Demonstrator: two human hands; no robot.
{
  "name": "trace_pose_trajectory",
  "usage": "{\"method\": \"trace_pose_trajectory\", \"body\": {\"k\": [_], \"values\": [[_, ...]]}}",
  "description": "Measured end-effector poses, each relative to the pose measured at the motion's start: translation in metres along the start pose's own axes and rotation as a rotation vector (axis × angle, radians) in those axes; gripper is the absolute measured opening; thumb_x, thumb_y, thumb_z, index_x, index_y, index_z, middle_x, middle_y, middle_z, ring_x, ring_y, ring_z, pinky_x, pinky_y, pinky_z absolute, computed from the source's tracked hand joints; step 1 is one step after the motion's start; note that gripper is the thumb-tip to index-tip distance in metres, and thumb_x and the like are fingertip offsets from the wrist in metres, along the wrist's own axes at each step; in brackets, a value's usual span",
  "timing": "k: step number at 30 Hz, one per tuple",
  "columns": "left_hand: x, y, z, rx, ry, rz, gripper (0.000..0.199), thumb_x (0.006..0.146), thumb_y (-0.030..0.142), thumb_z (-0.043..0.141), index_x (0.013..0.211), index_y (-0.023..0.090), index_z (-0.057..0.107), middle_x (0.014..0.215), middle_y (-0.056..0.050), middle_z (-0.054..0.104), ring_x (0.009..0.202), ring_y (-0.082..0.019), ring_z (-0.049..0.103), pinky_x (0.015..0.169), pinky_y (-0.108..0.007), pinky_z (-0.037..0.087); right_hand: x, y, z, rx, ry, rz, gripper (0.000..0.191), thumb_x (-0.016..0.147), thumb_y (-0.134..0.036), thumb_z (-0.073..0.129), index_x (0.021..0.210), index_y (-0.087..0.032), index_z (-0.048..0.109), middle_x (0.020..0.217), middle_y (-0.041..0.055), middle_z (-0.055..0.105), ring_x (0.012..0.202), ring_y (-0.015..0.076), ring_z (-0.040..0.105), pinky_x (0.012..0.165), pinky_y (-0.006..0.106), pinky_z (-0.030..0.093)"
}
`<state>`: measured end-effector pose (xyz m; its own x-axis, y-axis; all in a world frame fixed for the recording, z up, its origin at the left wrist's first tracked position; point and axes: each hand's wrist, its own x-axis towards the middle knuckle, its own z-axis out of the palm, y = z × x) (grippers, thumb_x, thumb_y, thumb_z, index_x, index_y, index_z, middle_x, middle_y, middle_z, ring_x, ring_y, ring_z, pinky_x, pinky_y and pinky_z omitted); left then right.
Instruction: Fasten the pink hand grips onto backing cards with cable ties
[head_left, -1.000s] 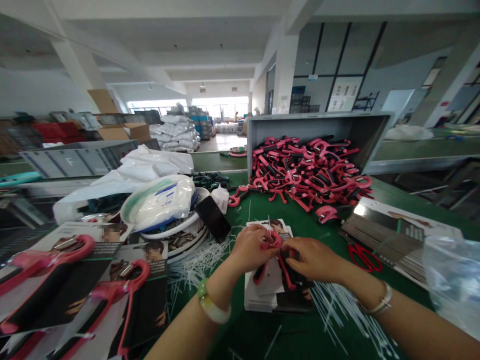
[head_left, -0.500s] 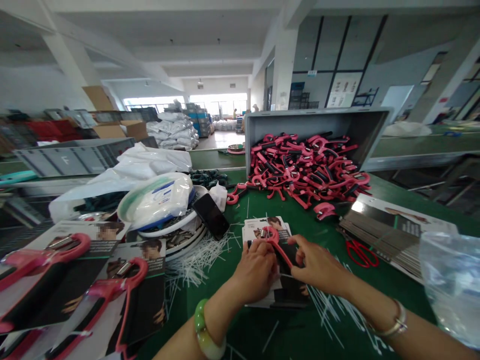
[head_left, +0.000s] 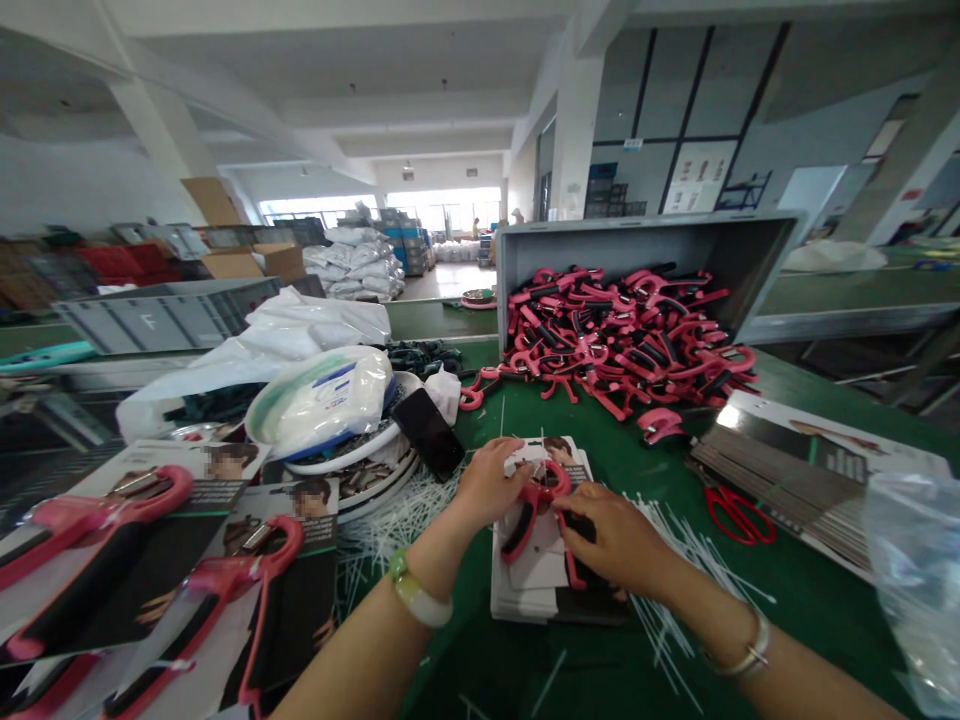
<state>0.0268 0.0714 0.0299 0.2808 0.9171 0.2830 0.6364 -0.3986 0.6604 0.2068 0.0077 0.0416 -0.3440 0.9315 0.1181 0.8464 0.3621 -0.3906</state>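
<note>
A pink hand grip strengthener (head_left: pixel 525 508) with black handle sleeves and a metal spring lies on a printed backing card (head_left: pixel 536 568), atop a stack of such cards. My left hand (head_left: pixel 491 478) is closed at the upper left of the card, its fingertips by the spring end of the strengthener. Closed fingers of my right hand (head_left: pixel 611 530) pinch at the strengthener's right handle, covering part of it. Whether a thin tie sits between those fingers is hidden. Loose white plastic ties (head_left: pixel 679 570) lie right of the stack.
A tipped grey crate (head_left: pixel 645 230) spills pink strengtheners at the back. Carded strengtheners (head_left: pixel 247 570) lie at left, beside stacked round trays and a phone (head_left: pixel 427 433). Red-handled scissors (head_left: pixel 739 515), bundled cards (head_left: pixel 799 480) and a clear plastic bag (head_left: pixel 919 580) are at right.
My left hand has moved up and left, uncovering the strengthener's left handle. My right hand has closed inward and sits slightly lower against the right handle. The view has shifted slightly.
</note>
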Motion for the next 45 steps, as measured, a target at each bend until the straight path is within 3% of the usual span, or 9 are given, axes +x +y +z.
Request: {"method": "trace_pose_trajectory", "body": {"k": [3, 7, 13, 16, 19, 25, 29, 34, 45], "values": [[0.020, 0.002, 0.012, 0.021, -0.102, -0.011, 0.025, 0.078, 0.040, 0.057, 0.094, 0.024, 0.069, 0.101, -0.004, 0.069, 0.097, -0.022, 0.061, 0.088, -0.034, 0.043, 0.009, -0.010, 0.002, -0.180, -0.021, 0.016, 0.024, 0.074, -0.019, 0.051, 0.090, -0.020, 0.069, 0.093, 0.0093, 0.063, 0.086, 0.0212, 0.059, 0.075, 0.030, 0.044], [0.024, 0.005, 0.026, 0.007, -0.085, -0.042, 0.019, 0.079, 0.036, 0.057, 0.084, 0.024, 0.070, 0.088, -0.001, 0.072, 0.086, -0.019, 0.063, 0.082, -0.031, 0.044, 0.019, -0.021, 0.009, -0.382, -0.037, 0.036, 0.024, 0.074, -0.010, 0.048, 0.086, -0.015, 0.069, 0.092, 0.0139, 0.065, 0.087, 0.0253, 0.061, 0.071, 0.032, 0.045], [0.021, 0.002, 0.031, -0.056, -0.082, -0.017, 0.018, 0.078, 0.035, 0.058, 0.081, 0.023, 0.071, 0.083, 0.000, 0.072, 0.080, -0.016, 0.063, 0.073, -0.025, 0.045, 0.022, -0.015, 0.018, -0.397, 0.019, 0.007, 0.026, 0.083, -0.008, 0.039, 0.093, -0.011, 0.063, 0.094, 0.0168, 0.065, 0.090, 0.0270, 0.061, 0.077, 0.036, 0.046], [0.016, -0.001, 0.031, -0.103, -0.090, 0.003, 0.018, 0.078, 0.033, 0.057, 0.081, 0.022, 0.072, 0.079, 0.000, 0.072, 0.076, -0.015, 0.064, 0.068, -0.023, 0.044, 0.019, -0.006, 0.018, -0.248, 0.149, 0.024, 0.022, 0.088, -0.016, 0.038, 0.087, -0.015, 0.060, 0.105, 0.0162, 0.064, 0.097, 0.0257, 0.060, 0.082, 0.036, 0.045], [0.007, -0.004, 0.032, -0.155, -0.078, 0.005, 0.018, 0.077, 0.032, 0.059, 0.082, 0.021, 0.072, 0.079, 0.001, 0.072, 0.074, -0.014, 0.064, 0.067, -0.023, 0.045, 0.016, 0.002, 0.021, 0.025, 0.278, 0.023, 0.015, 0.088, -0.023, 0.042, 0.087, -0.020, 0.057, 0.102, 0.0101, 0.066, 0.093, 0.0216, 0.062, 0.082, 0.033, 0.045], [-0.002, -0.002, 0.030, -0.329, -0.051, -0.069, 0.015, 0.075, 0.031, 0.062, 0.076, 0.019, 0.070, 0.072, 0.001, 0.071, 0.069, -0.014, 0.064, 0.065, -0.023, 0.047, 0.015, 0.009, 0.035, 0.513, 0.309, 0.189, 0.019, 0.077, -0.031, 0.058, 0.095, -0.022, 0.056, 0.082, 0.0034, 0.068, 0.075, 0.0188, 0.064, 0.072, 0.030, 0.047], [0.000, 0.002, 0.027, -0.197, -0.090, 0.021, 0.011, 0.075, 0.024, 0.061, 0.077, 0.021, 0.072, 0.077, 0.001, 0.072, 0.074, -0.015, 0.064, 0.071, -0.025, 0.046, 0.016, 0.010, 0.040, 0.756, 0.302, 0.257, 0.026, 0.072, -0.037, 0.063, 0.089, -0.020, 0.052, 0.077, 0.0033, 0.067, 0.072, 0.0182, 0.062, 0.068, 0.029, 0.046], [0.001, 0.005, 0.026, -0.049, -0.056, 0.104, 0.011, 0.077, 0.021, 0.061, 0.077, 0.025, 0.072, 0.081, 0.003, 0.073, 0.080, -0.016, 0.064, 0.086, -0.033, 0.038, 0.018, 0.011, 0.039, 0.916, 0.288, 0.315, 0.032, 0.068, -0.038, 0.068, 0.086, -0.019, 0.049, 0.071, 0.0011, 0.066, 0.065, 0.0155, 0.060, 0.065, 0.028, 0.044], [-0.003, 0.003, 0.029, 0.004, -0.051, 0.140, 0.014, 0.076, 0.016, 0.059, 0.076, 0.026, 0.070, 0.080, 0.004, 0.071, 0.081, -0.016, 0.062, 0.090, -0.037, 0.029, 0.020, 0.017, 0.043, 1.061, 0.290, 0.292, 0.039, 0.062, -0.042, 0.073, 0.084, -0.019, 0.051, 0.070, 0.0019, 0.068, 0.065, 0.0177, 0.063, 0.065, 0.030, 0.047]]}}
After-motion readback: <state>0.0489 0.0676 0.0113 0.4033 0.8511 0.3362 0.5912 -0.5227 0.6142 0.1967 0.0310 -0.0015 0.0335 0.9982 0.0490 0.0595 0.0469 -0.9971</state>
